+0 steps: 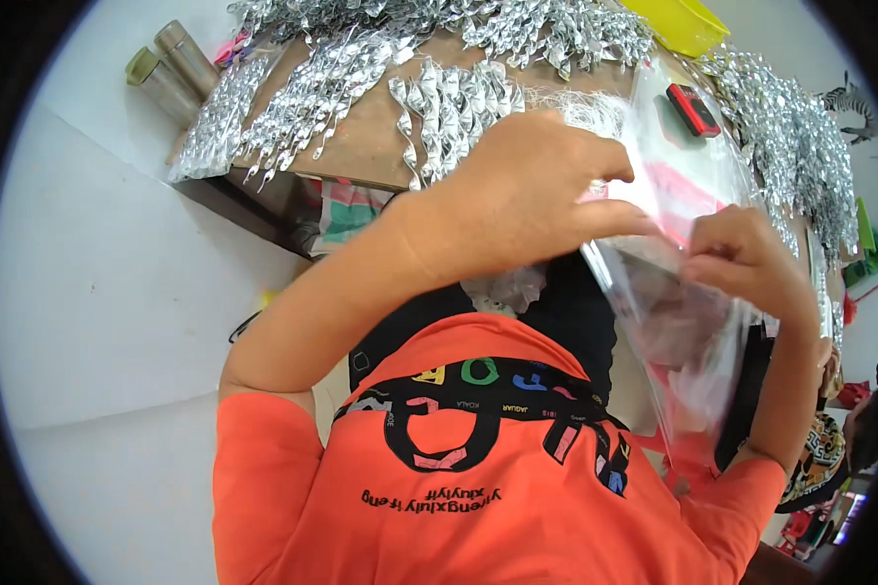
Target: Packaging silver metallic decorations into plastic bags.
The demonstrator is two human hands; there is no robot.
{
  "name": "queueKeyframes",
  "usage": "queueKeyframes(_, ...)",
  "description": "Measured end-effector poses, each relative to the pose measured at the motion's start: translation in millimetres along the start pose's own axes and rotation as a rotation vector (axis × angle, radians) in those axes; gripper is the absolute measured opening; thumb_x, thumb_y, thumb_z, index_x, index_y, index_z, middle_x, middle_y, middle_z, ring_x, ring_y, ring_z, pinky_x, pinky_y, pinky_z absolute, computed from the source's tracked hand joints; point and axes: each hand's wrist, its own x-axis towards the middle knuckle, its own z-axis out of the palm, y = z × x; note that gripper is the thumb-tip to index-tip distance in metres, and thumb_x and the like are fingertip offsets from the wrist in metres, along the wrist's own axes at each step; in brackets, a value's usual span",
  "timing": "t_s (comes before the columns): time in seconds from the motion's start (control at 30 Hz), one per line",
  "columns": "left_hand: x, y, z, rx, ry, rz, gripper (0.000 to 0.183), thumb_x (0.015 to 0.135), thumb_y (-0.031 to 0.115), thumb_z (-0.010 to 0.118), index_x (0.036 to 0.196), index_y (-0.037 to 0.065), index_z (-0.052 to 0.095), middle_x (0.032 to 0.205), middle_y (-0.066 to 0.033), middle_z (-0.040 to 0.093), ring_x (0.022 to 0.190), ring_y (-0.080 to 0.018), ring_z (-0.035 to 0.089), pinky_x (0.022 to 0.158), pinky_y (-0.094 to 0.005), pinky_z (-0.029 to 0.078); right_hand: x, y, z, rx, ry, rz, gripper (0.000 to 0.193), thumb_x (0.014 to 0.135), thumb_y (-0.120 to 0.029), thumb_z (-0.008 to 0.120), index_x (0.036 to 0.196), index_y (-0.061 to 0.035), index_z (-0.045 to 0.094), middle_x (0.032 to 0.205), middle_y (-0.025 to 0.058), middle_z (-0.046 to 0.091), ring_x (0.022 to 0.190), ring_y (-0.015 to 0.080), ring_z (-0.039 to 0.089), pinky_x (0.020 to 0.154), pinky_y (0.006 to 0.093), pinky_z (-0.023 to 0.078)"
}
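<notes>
A clear plastic bag (pixel 688 336) with pink-red print stretches between my hands and hangs down past the table's front edge, partly blurred. My right hand (pixel 756 258) pinches it with curled fingers. Bent over its other side is my left hand (pixel 541 190), closed around the bag's upper part, thumb pointing toward the right hand; the palm side is hidden. Just beyond the left hand, silver twisted foil strips (pixel 458 112) lie on the brown table (pixel 366 146). A small red-and-black device (pixel 693 109) rests on clear plastic beyond the right hand.
More silver foil strips (pixel 785 146) are heaped along the far and right sides. A yellow basin (pixel 688 24) stands at the back, two bottles (pixel 171 73) at the far left. Below the table sits a green-and-white bag (pixel 349 216). Another person (pixel 844 448) is at the lower right.
</notes>
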Motion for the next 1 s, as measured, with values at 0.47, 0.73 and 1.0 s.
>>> queueKeyframes(0.47,-15.0,-7.4,50.6,-0.126,0.142,0.143,0.012,0.083,0.017,0.063,0.091,0.011,0.069,0.080,-0.0072,0.066,0.077,-0.0285,0.061,0.071,-0.0382,0.048,10.7,-0.9,-13.1,0.283,-0.054,-0.037,0.054,0.099,-0.043,0.040,0.087,0.0044,0.063,0.065,0.0062,0.058,0.063,0.0140,0.055,0.063,0.0287,0.042)
queueKeyframes(0.73,-5.7,-10.4,58.9,-0.128,0.104,0.125,0.028,0.088,0.024,0.059,0.110,0.008,0.064,0.092,-0.0105,0.067,0.084,-0.0293,0.061,0.077,-0.0397,0.047,-17.1,-38.9,-34.5,-0.077,0.355,-0.004,0.038,0.099,-0.028,0.046,0.092,0.0048,0.065,0.066,0.0046,0.056,0.062,0.0097,0.052,0.062,0.0247,0.040)
queueKeyframes(1.0,18.4,0.5,72.8,0.038,0.477,0.334,0.056,0.066,0.002,0.072,0.120,0.012,0.059,0.111,-0.0074,0.058,0.100,-0.0282,0.056,0.086,-0.0408,0.044,-30.1,-26.2,-39.3,0.010,0.416,-0.001,0.036,0.099,-0.029,0.047,0.090,0.0025,0.062,0.067,0.0028,0.053,0.059,0.0091,0.051,0.060,0.0237,0.038)
